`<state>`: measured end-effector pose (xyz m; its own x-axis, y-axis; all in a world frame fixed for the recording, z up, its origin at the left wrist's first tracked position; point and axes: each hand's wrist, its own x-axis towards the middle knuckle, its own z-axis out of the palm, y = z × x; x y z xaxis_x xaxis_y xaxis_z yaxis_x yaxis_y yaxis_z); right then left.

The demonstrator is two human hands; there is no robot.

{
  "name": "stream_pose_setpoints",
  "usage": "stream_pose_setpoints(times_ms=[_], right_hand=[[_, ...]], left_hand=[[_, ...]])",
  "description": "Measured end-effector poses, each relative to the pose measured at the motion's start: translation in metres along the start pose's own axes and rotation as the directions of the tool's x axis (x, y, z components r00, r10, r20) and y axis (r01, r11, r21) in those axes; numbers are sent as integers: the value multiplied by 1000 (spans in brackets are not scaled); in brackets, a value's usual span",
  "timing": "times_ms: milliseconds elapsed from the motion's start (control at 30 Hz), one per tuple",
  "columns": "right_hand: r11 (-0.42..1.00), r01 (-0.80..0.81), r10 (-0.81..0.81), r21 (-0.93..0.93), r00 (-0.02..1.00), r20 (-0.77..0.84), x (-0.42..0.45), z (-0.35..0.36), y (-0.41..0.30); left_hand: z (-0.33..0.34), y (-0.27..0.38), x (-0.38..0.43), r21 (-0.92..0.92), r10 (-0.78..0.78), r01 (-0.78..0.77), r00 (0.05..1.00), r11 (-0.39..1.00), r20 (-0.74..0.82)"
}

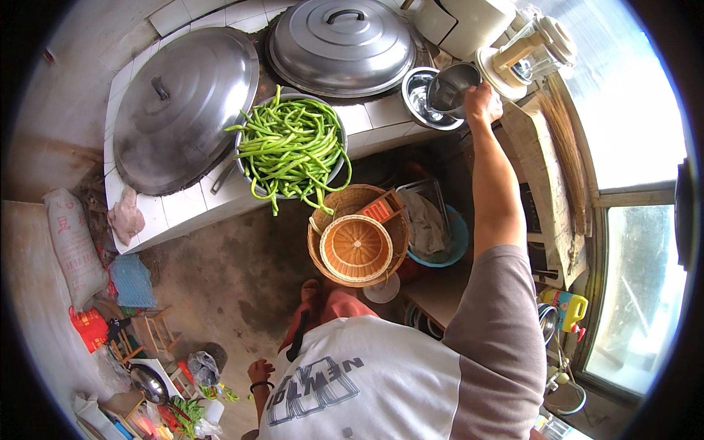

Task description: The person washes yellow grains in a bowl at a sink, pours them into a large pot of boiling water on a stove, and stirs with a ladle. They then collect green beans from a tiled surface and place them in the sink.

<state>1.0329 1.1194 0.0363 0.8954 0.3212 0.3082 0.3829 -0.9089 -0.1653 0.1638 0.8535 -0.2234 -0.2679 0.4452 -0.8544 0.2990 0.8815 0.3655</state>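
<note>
My right hand [484, 103] reaches out to the counter's right end and grips the rim of a dark grey metal bowl [454, 88]. That bowl is tilted and overlaps a shiny stainless steel basin [418, 104]; whether they touch I cannot tell. Down at my side hangs my left hand [260, 372], loosely curled with nothing visible in it and a black band on the wrist. A metal basin heaped with long green beans [291, 144] rests at the counter's front edge. Behind it are two large domed metal wok lids [190, 110], one leaning at a slant.
A blender [514, 63] and a white appliance [465, 25] stand behind my right hand. Below the counter, a wicker basket [356, 247] sits inside a larger one, beside a blue tub [459, 236] with a cloth. Woven sacks [74, 247] and small stools [157, 333] line the left wall.
</note>
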Motion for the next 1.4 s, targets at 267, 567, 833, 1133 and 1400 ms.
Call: stream_pose_setpoints(times_ms=[267, 567, 833, 1133, 1400], right_hand=[[916, -307, 313, 259, 949, 19, 23, -8, 28], [532, -311, 296, 788, 940, 171, 46, -27, 59], [346, -117, 95, 931, 991, 89, -7, -119, 71], [453, -93, -282, 886, 928, 242, -197, -218, 59], [181, -140, -846, 973, 482, 227, -549, -239, -16]], left_hand=[[9, -1, 14, 23, 144, -144, 990, 989, -7], [14, -14, 17, -41, 115, -113, 992, 993, 50], [25, -46, 4, -65, 76, -75, 997, 995, 10], [19, -150, 39, 154, 365, -336, 895, 929, -256], [-57, -277, -90, -296, 131, -222, 946, 929, -298]])
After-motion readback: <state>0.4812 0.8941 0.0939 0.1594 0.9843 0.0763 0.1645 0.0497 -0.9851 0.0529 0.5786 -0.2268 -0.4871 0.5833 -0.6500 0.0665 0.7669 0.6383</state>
